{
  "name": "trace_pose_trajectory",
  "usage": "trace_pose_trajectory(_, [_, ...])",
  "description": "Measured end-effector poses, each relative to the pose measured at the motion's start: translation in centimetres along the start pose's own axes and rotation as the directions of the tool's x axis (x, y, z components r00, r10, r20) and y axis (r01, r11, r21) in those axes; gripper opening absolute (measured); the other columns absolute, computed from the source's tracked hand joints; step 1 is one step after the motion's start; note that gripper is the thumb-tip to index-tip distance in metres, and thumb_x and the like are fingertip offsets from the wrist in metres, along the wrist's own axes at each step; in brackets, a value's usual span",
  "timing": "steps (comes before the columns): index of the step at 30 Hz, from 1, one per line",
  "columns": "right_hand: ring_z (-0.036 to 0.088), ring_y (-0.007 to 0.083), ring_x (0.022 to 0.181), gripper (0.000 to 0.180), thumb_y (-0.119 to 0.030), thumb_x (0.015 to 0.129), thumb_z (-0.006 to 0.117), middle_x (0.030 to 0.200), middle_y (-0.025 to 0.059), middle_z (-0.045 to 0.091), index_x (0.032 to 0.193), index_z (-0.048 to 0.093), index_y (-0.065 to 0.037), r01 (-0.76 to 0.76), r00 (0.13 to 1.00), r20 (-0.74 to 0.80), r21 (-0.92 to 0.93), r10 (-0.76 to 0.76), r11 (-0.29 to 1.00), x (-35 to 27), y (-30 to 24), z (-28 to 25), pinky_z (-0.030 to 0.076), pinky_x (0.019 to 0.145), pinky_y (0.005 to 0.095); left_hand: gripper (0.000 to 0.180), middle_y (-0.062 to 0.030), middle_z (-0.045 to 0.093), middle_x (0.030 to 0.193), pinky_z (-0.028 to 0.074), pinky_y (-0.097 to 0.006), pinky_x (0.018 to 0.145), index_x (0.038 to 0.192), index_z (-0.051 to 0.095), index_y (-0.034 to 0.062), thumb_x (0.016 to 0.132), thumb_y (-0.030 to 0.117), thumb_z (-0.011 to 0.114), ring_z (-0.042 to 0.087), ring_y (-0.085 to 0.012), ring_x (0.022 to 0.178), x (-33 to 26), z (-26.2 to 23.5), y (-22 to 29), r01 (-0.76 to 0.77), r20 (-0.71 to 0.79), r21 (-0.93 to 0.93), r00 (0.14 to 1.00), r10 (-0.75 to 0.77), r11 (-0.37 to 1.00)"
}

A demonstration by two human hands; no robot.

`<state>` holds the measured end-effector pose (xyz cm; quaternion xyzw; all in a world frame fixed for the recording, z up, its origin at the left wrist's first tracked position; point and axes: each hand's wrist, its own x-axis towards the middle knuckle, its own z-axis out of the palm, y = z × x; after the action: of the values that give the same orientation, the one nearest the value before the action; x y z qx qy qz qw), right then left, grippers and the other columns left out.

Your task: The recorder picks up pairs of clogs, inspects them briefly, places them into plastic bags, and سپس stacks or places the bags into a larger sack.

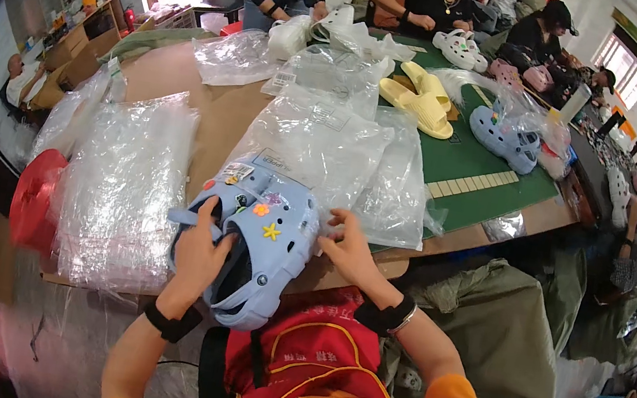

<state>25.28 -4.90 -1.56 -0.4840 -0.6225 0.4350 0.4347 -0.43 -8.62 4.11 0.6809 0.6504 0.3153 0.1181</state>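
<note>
My left hand [197, 255] grips a pair of light blue clogs [265, 245] with small coloured charms on top, held at the near edge of the table. One clog lies over the other. My right hand [348, 245] rests with spread fingers on the right side of the clogs, at the edge of a clear plastic bag [315, 144] that lies flat just behind them. Both wrists wear black bands.
A thick stack of clear bags [121, 184] sits to the left, beside a red object [31, 195]. Yellow slides [418, 98], another blue clog pair [503, 137] and white clogs [459, 50] lie farther back on the green mat [484, 154]. Other people work along the far and right sides.
</note>
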Motion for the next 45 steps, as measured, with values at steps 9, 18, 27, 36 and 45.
trace_pose_trajectory(9, [0.039, 0.0266, 0.116, 0.083, -0.004, 0.076, 0.062, 0.136, 0.0171, 0.021, 0.140, 0.009, -0.009, 0.072, 0.981, -0.196, 0.371, 0.002, 0.926, 1.3, 0.6, 0.6, 0.037, 0.092, 0.0343, 0.062, -0.0205, 0.062, 0.082, 0.045, -0.042, 0.063, 0.130, 0.039, 0.0101, 0.073, 0.000, 0.060, 0.059, -0.0397, 0.073, 0.7, 1.2, -1.2, -0.059, -0.129, -0.229, 0.991, 0.030, 0.972])
trace_pose_trajectory(18, [0.043, 0.0214, 0.113, 0.077, -0.005, 0.079, 0.061, 0.132, 0.0175, 0.036, 0.141, 0.016, -0.005, -0.039, 0.976, -0.151, 0.596, 0.160, 0.802, 3.1, -1.6, -0.3, 0.038, 0.095, 0.0322, 0.060, -0.0193, 0.061, 0.082, 0.045, -0.037, 0.063, 0.125, 0.046, 0.0099, 0.069, -0.007, 0.057, 0.060, -0.0350, 0.072, -3.3, -1.3, 0.2, -0.185, -0.169, -0.213, 0.974, 0.150, 0.959])
trace_pose_trajectory(27, [0.046, 0.0062, 0.063, 0.040, -0.005, 0.084, 0.055, 0.086, 0.0032, 0.060, 0.124, 0.048, -0.005, 0.230, 0.876, -0.481, 0.446, 0.015, 0.865, 7.4, -0.4, -8.8, 0.039, 0.058, 0.0205, 0.058, -0.0181, 0.059, 0.071, 0.044, -0.040, 0.055, 0.123, 0.049, 0.0089, 0.067, -0.007, 0.058, 0.057, -0.0364, 0.059, -5.1, -3.6, -0.8, -0.325, -0.186, -0.064, 0.933, 0.309, 0.944])
trace_pose_trajectory(36, [0.045, 0.0055, 0.058, 0.039, -0.007, 0.085, 0.056, 0.068, -0.0039, 0.046, 0.123, 0.050, -0.008, 0.131, 0.883, -0.466, 0.344, 0.048, 0.930, 5.9, -0.7, -13.2, 0.037, 0.053, 0.0187, 0.053, -0.0227, 0.061, 0.085, 0.047, -0.039, 0.065, 0.121, 0.050, 0.0107, 0.070, -0.005, 0.057, 0.060, -0.0378, 0.078, -3.2, -4.0, -3.5, -0.091, -0.296, -0.111, 0.954, 0.055, 0.990])
trace_pose_trajectory(45, [0.037, 0.0014, 0.053, 0.043, -0.005, 0.083, 0.059, 0.063, -0.0074, 0.042, 0.125, 0.049, -0.008, -0.061, 0.910, -0.372, 0.321, 0.185, 0.945, 3.6, 1.1, -15.9, 0.029, 0.049, 0.0154, 0.045, -0.0179, 0.060, 0.078, 0.044, -0.042, 0.060, 0.114, 0.053, 0.0153, 0.072, 0.000, 0.059, 0.059, -0.0368, 0.073, 3.4, -4.0, -4.5, -0.096, -0.409, -0.017, 0.909, 0.081, 0.995])
